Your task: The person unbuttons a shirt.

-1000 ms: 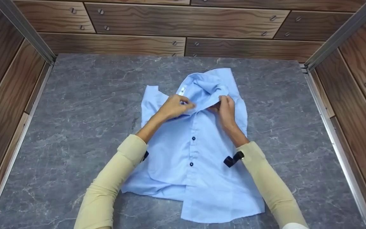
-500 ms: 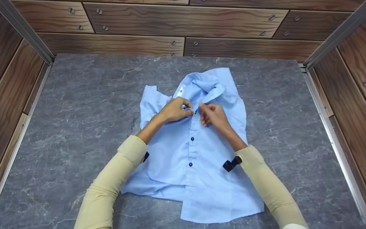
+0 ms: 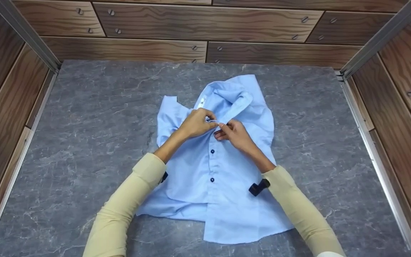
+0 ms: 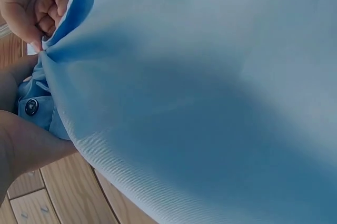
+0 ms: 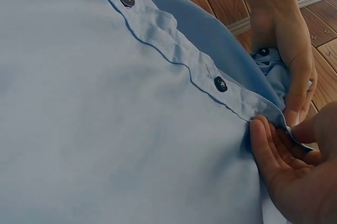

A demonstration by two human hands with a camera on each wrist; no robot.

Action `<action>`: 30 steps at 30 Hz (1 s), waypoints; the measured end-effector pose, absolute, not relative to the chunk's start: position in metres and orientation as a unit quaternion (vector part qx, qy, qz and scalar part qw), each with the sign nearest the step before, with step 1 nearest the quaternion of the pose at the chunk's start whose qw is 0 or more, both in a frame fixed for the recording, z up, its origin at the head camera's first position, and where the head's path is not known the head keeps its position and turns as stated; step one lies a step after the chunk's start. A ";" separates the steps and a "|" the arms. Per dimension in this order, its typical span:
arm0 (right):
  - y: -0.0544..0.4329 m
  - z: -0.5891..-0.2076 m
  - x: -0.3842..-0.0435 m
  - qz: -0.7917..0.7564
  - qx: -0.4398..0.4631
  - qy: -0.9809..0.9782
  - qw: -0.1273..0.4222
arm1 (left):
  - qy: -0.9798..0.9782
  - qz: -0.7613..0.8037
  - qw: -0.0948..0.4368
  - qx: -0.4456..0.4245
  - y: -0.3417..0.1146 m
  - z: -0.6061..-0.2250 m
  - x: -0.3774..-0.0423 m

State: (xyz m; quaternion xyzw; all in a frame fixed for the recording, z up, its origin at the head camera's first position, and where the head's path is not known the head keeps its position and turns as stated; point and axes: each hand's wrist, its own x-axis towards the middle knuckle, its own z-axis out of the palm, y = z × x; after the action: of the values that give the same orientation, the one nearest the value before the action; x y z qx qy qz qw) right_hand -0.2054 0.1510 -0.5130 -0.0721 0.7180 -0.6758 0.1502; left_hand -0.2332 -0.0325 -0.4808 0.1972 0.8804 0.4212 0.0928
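A light blue button-up shirt (image 3: 239,214) lies front up, its dark buttons (image 3: 212,151) running down the middle. My left hand (image 3: 197,123) pinches cloth at the front opening just below the collar (image 3: 239,106). Close beside it, my right hand (image 3: 237,135) holds the edge of the button strip between thumb and fingers. The right wrist view shows the right hand (image 5: 300,174) on that strip, below a dark button (image 5: 220,84). From the left wrist, a button (image 4: 32,107) shows near the left hand (image 4: 26,145). The exact pinch point is partly hidden by fingers.
The shirt rests on a grey marbled tabletop (image 3: 102,125). Wood-patterned panels (image 3: 205,21) stand behind and along both sides, with metal rails (image 3: 373,153) at the table's side edges. A small black device (image 3: 259,187) sits at the right cuff.
My right hand has left the collar's right side and come left and down to the front strip, meeting the left hand. The shirt front and lower hem have shifted slightly upward.
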 end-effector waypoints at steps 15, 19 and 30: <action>0.150 -0.524 -0.201 -0.635 -0.113 0.763 0.027 | 0.863 0.474 0.079 0.155 -0.030 -0.479 -0.229; 0.150 -0.527 -0.199 -0.624 -0.121 0.772 -0.012 | 0.857 0.488 0.084 0.144 -0.028 -0.479 -0.227; 0.156 -0.532 -0.199 -0.367 -0.223 0.886 -0.176 | 0.862 0.465 0.117 0.164 -0.028 -0.477 -0.224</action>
State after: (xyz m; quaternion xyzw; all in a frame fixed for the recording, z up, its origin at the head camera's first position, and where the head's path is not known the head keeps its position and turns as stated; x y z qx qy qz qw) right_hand -0.1989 0.1558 -0.5321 -0.2227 0.8857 -0.3672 -0.1764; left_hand -0.2241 -0.0283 -0.4766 0.1641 0.8619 0.4654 0.1171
